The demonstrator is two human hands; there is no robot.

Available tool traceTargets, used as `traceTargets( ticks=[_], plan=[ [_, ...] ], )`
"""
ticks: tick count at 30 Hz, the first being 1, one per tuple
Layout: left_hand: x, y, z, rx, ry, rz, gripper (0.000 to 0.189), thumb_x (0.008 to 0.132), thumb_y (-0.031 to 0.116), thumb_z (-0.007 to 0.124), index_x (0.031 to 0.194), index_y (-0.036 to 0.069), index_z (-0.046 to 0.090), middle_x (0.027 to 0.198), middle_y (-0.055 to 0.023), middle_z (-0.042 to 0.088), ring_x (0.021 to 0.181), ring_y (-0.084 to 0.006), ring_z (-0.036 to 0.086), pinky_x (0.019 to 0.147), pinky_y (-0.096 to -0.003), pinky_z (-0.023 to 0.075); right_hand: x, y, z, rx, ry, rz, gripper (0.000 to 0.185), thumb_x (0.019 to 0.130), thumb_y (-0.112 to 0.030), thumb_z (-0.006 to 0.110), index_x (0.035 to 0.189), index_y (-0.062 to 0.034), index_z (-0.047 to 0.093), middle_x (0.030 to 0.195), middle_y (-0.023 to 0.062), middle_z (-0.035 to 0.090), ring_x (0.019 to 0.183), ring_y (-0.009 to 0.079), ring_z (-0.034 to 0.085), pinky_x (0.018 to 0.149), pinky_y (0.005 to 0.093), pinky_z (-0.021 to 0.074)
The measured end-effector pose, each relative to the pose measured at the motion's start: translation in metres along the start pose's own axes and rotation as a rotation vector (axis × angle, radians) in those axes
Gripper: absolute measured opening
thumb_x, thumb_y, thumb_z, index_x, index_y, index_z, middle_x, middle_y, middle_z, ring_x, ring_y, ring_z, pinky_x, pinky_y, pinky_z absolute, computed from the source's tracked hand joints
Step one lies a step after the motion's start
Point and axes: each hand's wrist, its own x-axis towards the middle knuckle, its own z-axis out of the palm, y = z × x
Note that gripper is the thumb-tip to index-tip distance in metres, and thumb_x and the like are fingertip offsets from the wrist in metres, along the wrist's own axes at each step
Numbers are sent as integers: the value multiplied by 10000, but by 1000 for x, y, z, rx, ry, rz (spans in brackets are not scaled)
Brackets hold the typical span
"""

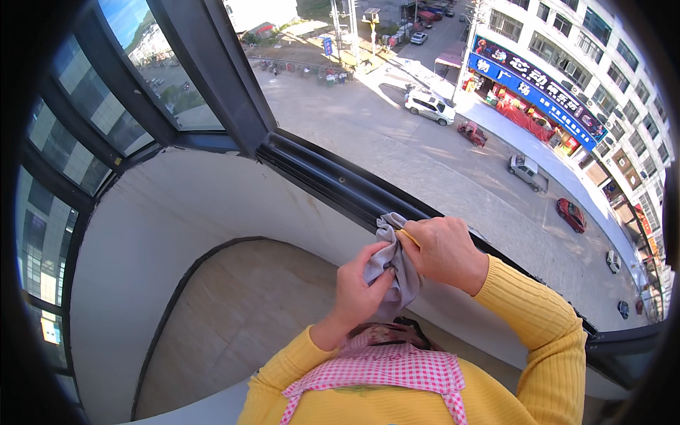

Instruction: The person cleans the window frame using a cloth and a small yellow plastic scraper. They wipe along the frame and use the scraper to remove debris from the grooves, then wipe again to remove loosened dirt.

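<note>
Both of my hands hold a crumpled grey cloth (393, 289) in front of my body, beside the dark metal window sill track (340, 178). My left hand (360, 289) pinches the cloth's folds from the left, with the thumb pressed into them. Gripping its upper right side is my right hand (446, 252), over the edge of the track. A narrow yellow piece (408, 237) shows between the right thumb and fingers, against the cloth. Most of it is hidden, so I cannot tell what it is.
A curved white wall (159, 212) runs below dark-framed window panes (164, 69) on the left. Beneath it lies a tiled floor (239, 308). Past the open window, far below, is a street (372, 138) with parked vehicles. A pink checked apron (382, 366) covers my chest.
</note>
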Motion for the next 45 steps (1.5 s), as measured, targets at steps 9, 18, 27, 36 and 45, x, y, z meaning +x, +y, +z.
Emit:
traceTargets(
  ticks=[9, 18, 27, 36, 45],
  plan=[
    [26, -8, -27, 2, 144, 4, 368, 865, -11, 683, 1229, -11, 634, 1039, -61, 712, 966, -101, 635, 870, -276, 520, 55, -9, 18, 75, -45, 14, 253, 887, -232, 611, 739, -48, 702, 692, 182, 686, 659, 375, 696, 612, 462, 548],
    [8, -2, -5, -15, 3, 112, 385, 853, 36, 724, 1231, 17, 650, 1018, -209, 721, 921, -310, 731, 813, -350, 549, 1, -10, -24, 405, -15, 238, 252, 903, -201, 612, 709, -49, 663, 595, 170, 614, 540, 367, 626, 539, 453, 499],
    [18, -2, -12, 67, 81, 79, 403, 853, 14, 711, 1248, -12, 638, 993, -143, 730, 909, -178, 686, 804, -307, 544, 33, -6, 4, 38, -73, 106, 270, 918, -232, 621, 716, -60, 672, 649, 170, 653, 587, 376, 658, 547, 462, 510],
    [50, -12, -45, 75, 254, 39, 348, 862, 44, 686, 1203, -21, 660, 897, -177, 727, 829, -175, 706, 776, -328, 550, 101, -15, 23, 8, -103, 34, 255, 869, -262, 615, 722, -81, 717, 704, 170, 692, 650, 364, 695, 575, 452, 536],
    [5, 2, 19, 64, -239, 267, 446, 842, 33, 707, 1280, 6, 627, 1150, -235, 693, 993, -406, 696, 834, -395, 570, -39, 2, -29, -52, -126, 244, 241, 885, -241, 656, 709, -81, 696, 610, 153, 642, 555, 346, 650, 530, 424, 507]
  ],
)
